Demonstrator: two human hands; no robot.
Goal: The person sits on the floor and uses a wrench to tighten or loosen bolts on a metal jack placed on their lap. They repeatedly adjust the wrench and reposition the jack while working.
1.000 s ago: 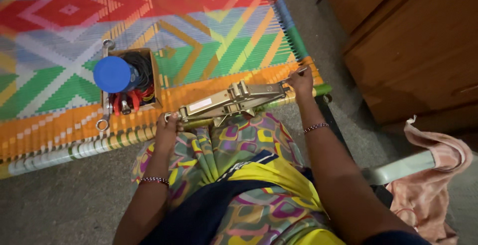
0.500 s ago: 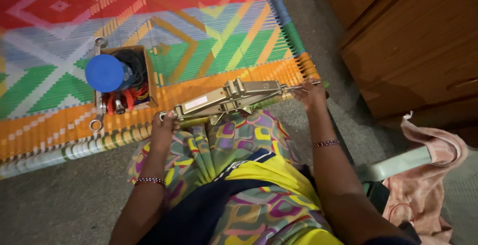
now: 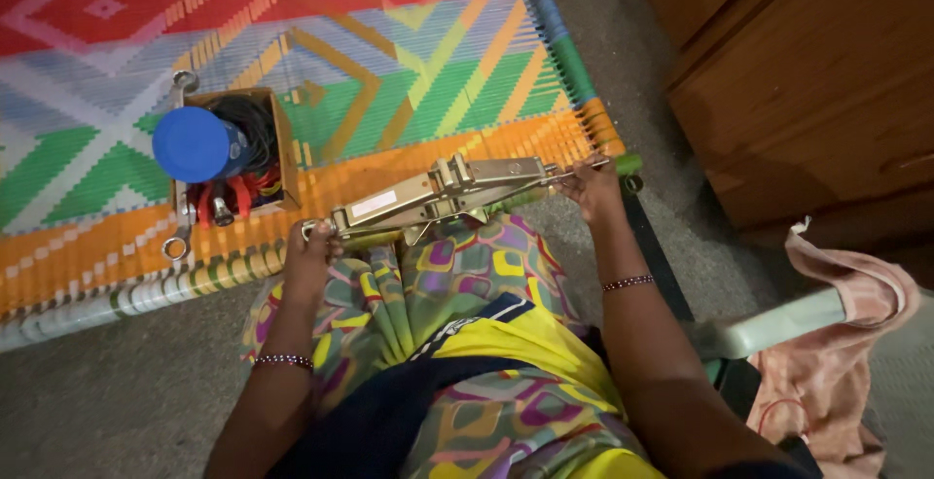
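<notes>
A metal scissor jack (image 3: 443,197), dull gold in colour, lies folded nearly flat and lengthwise across the person's lap, just at the near edge of the woven cot (image 3: 389,61). Its arms meet in a low hinge at the middle, a pale label sits on its left arm, and a thin screw rod runs out at its right end.

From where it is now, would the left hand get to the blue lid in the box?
Probably yes. The left hand grips the jack's end beside the box, and nothing lies between it and the blue lid; it must let go first.
</notes>
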